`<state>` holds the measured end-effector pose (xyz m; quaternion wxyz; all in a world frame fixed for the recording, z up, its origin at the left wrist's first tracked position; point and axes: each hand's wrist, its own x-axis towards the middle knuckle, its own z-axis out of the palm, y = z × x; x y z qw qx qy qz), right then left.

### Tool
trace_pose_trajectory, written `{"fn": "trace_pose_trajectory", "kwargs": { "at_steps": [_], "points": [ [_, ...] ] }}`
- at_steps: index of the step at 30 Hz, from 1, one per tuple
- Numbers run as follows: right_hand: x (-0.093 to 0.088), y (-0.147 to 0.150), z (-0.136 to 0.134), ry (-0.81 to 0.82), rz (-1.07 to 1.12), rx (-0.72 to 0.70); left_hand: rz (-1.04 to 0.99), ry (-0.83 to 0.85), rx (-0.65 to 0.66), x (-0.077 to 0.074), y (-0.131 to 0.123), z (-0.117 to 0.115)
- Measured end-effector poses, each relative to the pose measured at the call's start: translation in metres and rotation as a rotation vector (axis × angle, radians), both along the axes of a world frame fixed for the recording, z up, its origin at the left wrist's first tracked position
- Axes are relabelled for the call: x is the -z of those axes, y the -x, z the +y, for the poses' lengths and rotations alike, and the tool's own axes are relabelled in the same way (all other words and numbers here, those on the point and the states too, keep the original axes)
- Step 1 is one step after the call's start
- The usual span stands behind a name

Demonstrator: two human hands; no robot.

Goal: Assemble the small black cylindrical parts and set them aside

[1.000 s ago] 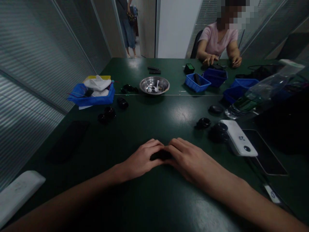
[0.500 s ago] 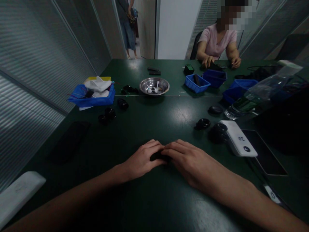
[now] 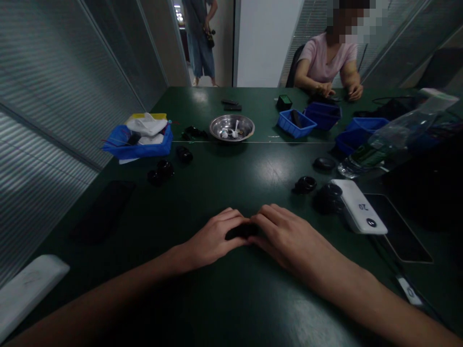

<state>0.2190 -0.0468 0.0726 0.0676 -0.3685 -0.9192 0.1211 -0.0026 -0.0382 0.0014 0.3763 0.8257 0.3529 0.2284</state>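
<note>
Both my hands meet at the middle of the dark green table (image 3: 202,299), fingers curled around a small dark object (image 3: 243,232). Its kind is hidden by the fingers and the dim light. My left hand (image 3: 217,236) grips it from the left, thumb below and fingers above. From the right, my right hand (image 3: 280,231) closes on the same object, its fingertips beside those of the left. Right of the hands lie a black ring-shaped part (image 3: 305,184) and a round black object (image 3: 329,197), the latter against a white power bank (image 3: 360,207) marked 20.
A steel bowl (image 3: 213,130) with small parts stands ahead, a filled blue bin (image 3: 144,151) to its left, blue bins (image 3: 296,129) to its right. A plastic bottle (image 3: 383,140) and a phone (image 3: 405,236) are at right. Black parts (image 3: 165,168) lie left. A co-worker (image 3: 327,62) sits opposite.
My right hand has shifted slightly to the right, its fingers more bent at the dark object. The left hand is nearly still. The person in the doorway has moved a little right.
</note>
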Motion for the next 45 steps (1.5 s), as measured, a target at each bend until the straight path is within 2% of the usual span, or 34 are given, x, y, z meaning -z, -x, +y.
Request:
{"fn": "trace_pose_trajectory", "kwargs": {
  "at_steps": [4, 10, 15, 19, 22, 25, 30, 33, 36, 40, 45],
  "points": [
    [0.0, 0.0, 0.0, 0.078, 0.037, -0.079, 0.009, 0.011, -0.013, 0.0, 0.0, -0.001],
    [0.0, 0.0, 0.0, 0.003, -0.002, 0.014, 0.011, 0.002, -0.005, -0.002, 0.0, 0.0],
    [0.0, -0.001, -0.001, 0.088, 0.081, -0.097, 0.007, 0.017, -0.014, -0.002, 0.0, 0.0],
    [0.0, 0.002, -0.003, 0.032, 0.058, 0.019, 0.018, 0.012, -0.016, 0.0, 0.0, 0.0],
    [0.003, 0.001, -0.003, 0.074, 0.097, 0.005, 0.008, 0.008, -0.017, 0.0, 0.0, 0.0],
    [0.012, -0.002, -0.005, 0.209, 0.273, -0.034, 0.0, 0.008, -0.018, 0.001, 0.001, 0.0],
    [0.048, -0.009, -0.01, 0.233, 0.508, 0.198, -0.039, 0.03, -0.017, -0.002, 0.001, 0.0],
    [0.063, -0.014, -0.011, 0.286, 0.555, 0.216, -0.048, 0.047, -0.018, -0.004, 0.0, 0.0],
    [0.065, -0.021, -0.01, 0.361, 0.6, 0.204, -0.047, 0.06, -0.022, -0.005, 0.0, 0.0],
    [0.059, -0.022, -0.01, 0.429, 0.636, 0.214, -0.032, 0.056, -0.04, -0.005, 0.0, 0.0],
    [0.057, -0.017, -0.012, 0.37, 0.62, 0.255, 0.007, 0.078, -0.066, -0.007, 0.0, -0.001]
  ]
}}
